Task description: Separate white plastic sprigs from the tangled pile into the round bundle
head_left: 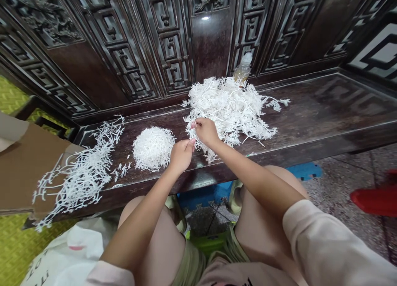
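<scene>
My left hand (182, 154) is closed in a pinch at the front edge of the dark wooden bench, just right of a round heap of small white pieces (154, 148). Above it to the right, my right hand (206, 131) also pinches, close against a large tangled pile of white branching plastic strands (228, 104). What sits between the fingertips is too small to make out against the white pile. Farther left lies a loose heap of bare white sprue-like stems (85, 176), with a few stray bits (121, 170) beside it.
A clear bottle with a white cap (245, 66) stands behind the large pile, against the carved wooden back (211, 42). On the left are a cardboard piece (37, 166) and a white bag (74, 244). A red object (372, 200) is on the floor at right.
</scene>
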The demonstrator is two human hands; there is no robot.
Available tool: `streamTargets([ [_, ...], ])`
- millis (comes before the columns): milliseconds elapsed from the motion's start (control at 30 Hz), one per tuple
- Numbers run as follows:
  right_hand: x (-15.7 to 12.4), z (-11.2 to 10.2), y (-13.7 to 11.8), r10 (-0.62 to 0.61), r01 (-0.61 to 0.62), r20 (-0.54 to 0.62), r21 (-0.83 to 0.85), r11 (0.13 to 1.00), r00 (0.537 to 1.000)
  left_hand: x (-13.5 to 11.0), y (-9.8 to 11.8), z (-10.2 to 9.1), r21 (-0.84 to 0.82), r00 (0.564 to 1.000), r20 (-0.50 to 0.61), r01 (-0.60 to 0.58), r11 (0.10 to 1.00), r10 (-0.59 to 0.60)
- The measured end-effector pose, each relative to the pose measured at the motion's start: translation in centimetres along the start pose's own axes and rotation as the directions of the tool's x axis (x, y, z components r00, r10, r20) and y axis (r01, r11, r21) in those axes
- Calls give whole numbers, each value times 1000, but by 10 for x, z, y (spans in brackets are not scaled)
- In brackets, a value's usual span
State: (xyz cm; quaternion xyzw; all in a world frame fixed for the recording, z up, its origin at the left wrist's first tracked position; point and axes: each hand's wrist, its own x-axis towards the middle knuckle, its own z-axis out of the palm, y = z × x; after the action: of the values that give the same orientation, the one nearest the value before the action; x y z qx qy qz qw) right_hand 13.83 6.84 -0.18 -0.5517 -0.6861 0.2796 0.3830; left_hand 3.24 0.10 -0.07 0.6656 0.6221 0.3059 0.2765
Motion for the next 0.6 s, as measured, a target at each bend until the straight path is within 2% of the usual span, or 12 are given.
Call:
streamTargets([
  [133,1,6,2,-70,68,-48,-27,997,996,-5,6,-1,-5,999,-37,-28,1000,28],
  [200,8,1,12,-63,61,-84,-28,998,994,-17,17,0,0,993,-18,-113,994,112],
  [233,14,-6,19,-30,27,-96,-29,999,995,-25,23,1,-7,985,27,-173,985,173],
  [267,20,-14,28,66,-71,-160,-27,997,985,-34,30,3,-25,964,106,-244,969,245],
  [333,33,-33,45,245,-257,-161,-55,965,956,-44,37,5,-108,919,258,-280,954,299],
  [367,37,-41,50,252,-263,-153,-59,963,956,-45,35,5,-130,919,286,-244,961,272],
  [433,37,-50,52,236,-240,-74,-48,970,969,-32,21,-2,-77,965,242,-86,993,103],
  [467,33,-51,47,212,-212,-12,-29,977,977,-21,8,-8,17,985,172,-11,1000,8],
  [500,28,-50,41,179,-180,69,3,984,981,-8,-7,-16,69,995,94,31,997,-38],
  [533,21,-48,32,150,-159,146,49,986,978,4,-23,-25,117,996,29,78,990,-82],
  [600,6,-42,15,130,-178,284,149,973,950,25,-55,-42,319,962,-105,274,908,-253],
])
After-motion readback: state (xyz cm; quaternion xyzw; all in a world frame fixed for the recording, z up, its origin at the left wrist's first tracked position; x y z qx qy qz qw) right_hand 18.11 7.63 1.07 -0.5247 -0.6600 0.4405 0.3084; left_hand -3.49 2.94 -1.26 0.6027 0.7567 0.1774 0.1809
